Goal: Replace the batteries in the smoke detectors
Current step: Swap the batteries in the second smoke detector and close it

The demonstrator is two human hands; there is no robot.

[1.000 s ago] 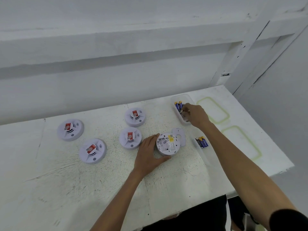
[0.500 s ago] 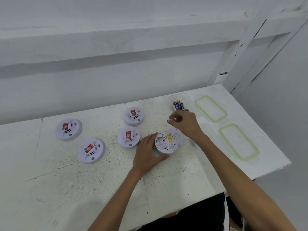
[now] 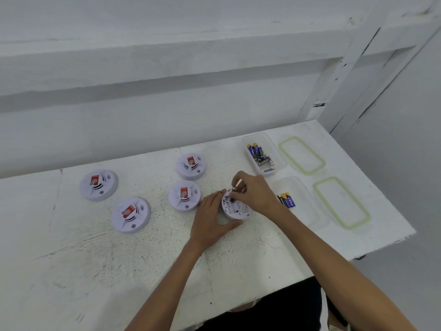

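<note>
One scuffed white table (image 3: 95, 259): left hand (image 3: 210, 220) grips the detector (image 3: 235, 209), right hand (image 3: 255, 194) pinches a battery (image 3: 235, 187).

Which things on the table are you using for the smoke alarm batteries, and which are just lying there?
For the job: open smoke detector, held by the left hand; battery pinched in the right hand; far tub and near tub of batteries; four closed detectors waiting.
Just lying about: two green-rimmed lids.

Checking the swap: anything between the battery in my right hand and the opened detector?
Nothing visible. The right hand pinches the small cylindrical battery over the upturned white round smoke detector, steadied by the left hand.
</note>
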